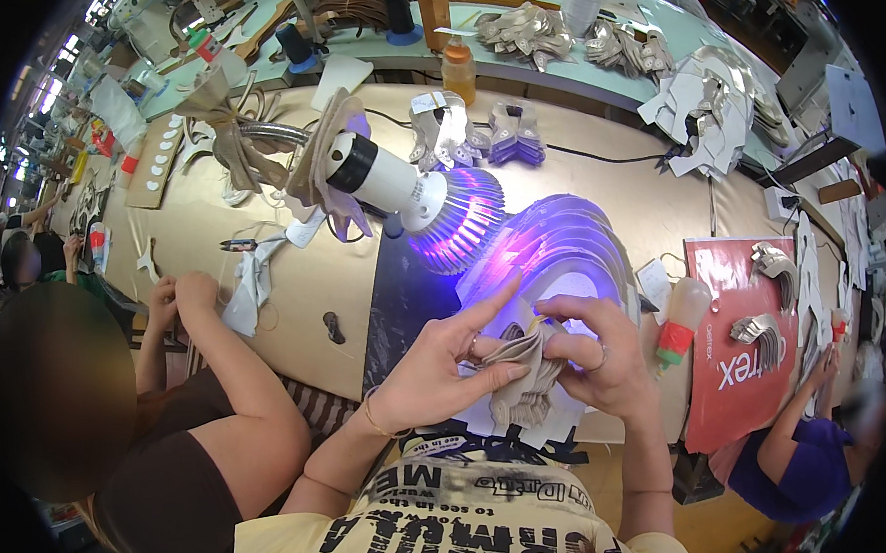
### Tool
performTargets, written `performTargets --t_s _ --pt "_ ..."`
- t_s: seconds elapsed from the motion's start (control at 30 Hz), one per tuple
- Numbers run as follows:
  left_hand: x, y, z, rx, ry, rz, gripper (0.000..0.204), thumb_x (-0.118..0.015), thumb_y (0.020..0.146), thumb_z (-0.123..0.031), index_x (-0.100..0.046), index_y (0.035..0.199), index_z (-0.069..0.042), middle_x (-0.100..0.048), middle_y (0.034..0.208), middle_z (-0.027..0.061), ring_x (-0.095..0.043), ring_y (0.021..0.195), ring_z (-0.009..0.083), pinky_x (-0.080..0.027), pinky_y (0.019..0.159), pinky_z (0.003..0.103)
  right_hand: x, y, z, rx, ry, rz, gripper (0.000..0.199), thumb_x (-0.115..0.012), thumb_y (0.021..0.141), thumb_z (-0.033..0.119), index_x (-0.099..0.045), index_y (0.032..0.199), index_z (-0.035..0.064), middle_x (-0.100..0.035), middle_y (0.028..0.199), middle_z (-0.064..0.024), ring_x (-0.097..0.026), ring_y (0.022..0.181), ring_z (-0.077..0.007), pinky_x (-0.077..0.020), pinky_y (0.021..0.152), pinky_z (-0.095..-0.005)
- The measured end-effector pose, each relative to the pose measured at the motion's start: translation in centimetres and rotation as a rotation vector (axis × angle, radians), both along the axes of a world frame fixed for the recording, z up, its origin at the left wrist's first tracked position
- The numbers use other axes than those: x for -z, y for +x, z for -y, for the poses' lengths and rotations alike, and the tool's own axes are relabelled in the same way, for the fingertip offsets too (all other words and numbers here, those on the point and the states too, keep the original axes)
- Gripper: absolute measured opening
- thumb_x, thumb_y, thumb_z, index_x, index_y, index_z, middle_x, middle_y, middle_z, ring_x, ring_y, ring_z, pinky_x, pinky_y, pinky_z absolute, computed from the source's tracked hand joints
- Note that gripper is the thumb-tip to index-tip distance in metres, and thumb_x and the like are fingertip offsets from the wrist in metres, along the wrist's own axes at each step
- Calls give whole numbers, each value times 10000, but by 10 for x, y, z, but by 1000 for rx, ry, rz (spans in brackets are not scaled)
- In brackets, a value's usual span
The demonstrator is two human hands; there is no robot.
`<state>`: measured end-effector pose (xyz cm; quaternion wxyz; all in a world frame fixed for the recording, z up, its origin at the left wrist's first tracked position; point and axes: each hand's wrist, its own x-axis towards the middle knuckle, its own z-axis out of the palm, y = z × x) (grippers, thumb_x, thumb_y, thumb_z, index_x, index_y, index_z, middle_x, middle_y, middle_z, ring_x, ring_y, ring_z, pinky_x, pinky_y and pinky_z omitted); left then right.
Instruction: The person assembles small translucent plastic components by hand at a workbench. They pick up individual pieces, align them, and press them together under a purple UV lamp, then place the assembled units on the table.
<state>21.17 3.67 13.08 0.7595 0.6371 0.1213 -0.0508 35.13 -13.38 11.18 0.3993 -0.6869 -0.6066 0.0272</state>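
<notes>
My left hand [445,361] and my right hand [599,353] together hold a fanned stack of beige cut pieces [524,372] just under a lamp [409,193] that glows violet. The left index finger points up toward the light while the thumb and other fingers pinch the stack's left side. The right fingers curl over the stack's top right edge. Behind the hands a curved row of white cut pieces [572,245] lies lit purple on a dark mat [404,299].
A person in a brown top [188,470] sits at my left with hands at the table edge. Another person in purple [803,458] works at the right beside a red board [738,361]. A squeeze bottle [678,319], silver piece stacks [476,135] and thread spools [399,18] crowd the table.
</notes>
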Motion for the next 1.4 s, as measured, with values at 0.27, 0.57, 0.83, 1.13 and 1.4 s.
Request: performTargets --t_s 0.27,0.57,0.83,1.13,1.4 --pt "12 -14 5 -1 357 213 954 -783 796 -255 -183 1503 -32 -621 1142 213 -607 1058 224 -460 931 364 -24 -10 -7 94 -247 48 537 -703 653 109 -559 1169 146 -580 1077 -82 -573 939 -243 -389 854 -418" --pt "35 -44 -24 -32 -319 99 653 -696 782 -73 -307 1306 -82 -541 1094 59 -540 1038 133 -419 882 275 -24 -4 -28 -226 -277 -126 553 -730 782 304 -548 1241 56 -567 1192 -187 -564 1079 -335 -426 933 -445" --pt "62 -7 -10 -265 -31 271 659 -689 842 -172 -360 1394 -26 -573 1191 131 -550 1134 246 -403 996 367 -56 49 -11 -35 -186 -456 374 -785 764 233 -663 1038 10 -672 793 -71 -652 696 -189 -513 639 -293" --pt "120 2 -17 -461 851 141 379 -670 827 -140 -564 1163 0 -570 1139 214 -565 1048 367 -450 904 423 -58 199 -21 238 -144 -582 366 -757 797 166 -613 1085 -9 -658 913 -40 -622 805 -89 -496 722 -245" --pt "145 -1 -21 -754 813 157 251 -648 811 -40 -583 1046 16 -562 1155 184 -612 952 324 -492 840 386 43 293 -89 258 -831 -607 648 -775 755 402 -600 1203 -33 -695 946 -91 -662 844 -156 -522 743 -290"
